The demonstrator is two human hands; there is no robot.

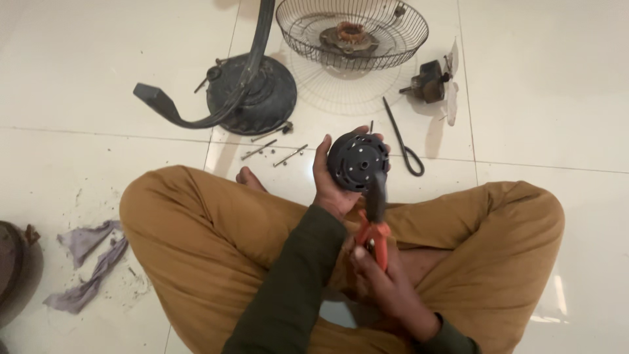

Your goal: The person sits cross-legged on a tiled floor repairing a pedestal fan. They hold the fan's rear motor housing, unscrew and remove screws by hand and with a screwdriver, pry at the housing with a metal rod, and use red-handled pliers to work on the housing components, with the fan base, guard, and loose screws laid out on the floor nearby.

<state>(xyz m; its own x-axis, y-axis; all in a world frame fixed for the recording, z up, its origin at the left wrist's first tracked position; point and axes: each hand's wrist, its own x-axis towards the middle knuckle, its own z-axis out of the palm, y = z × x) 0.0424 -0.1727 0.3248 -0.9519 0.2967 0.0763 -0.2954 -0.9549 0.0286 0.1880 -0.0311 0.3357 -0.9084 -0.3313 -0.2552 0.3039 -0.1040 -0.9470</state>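
A: Where does the work stand?

B: The fan looks well stripped, I'd say. The wire guard (pixel 352 33) lies on the floor with a rotor-like part (pixel 350 36) inside it, the stand base (pixel 252 95) sits beside it, and long bolts (pixel 272 149) lie loose on the tiles near the person's foot. A small dark gear unit (pixel 429 82) sits off to the right, and a black cable loop (pixel 405 147) lies just below it.

A: And the hands?

B: The left hand (pixel 331 180) is wrapped around a round black motor housing (pixel 357 162), held up above the crossed legs, its perforated face toward the camera. The right hand (pixel 383 278) is closed on the orange handles of pliers (pixel 375 223), whose dark nose touches the housing's lower edge.

A: What's left, then?

B: As a judgement: the housing itself seems the piece not yet opened or finished; everything else is already apart.

A: Anything you can't make out?

B: What the plier tips bite on, if anything, is too small and dark to tell. The housing's back is hidden by the palm. At the left edge a rusty round object (pixel 14 269) is cut off, beside grey rags (pixel 88 265) and some grit on the floor.
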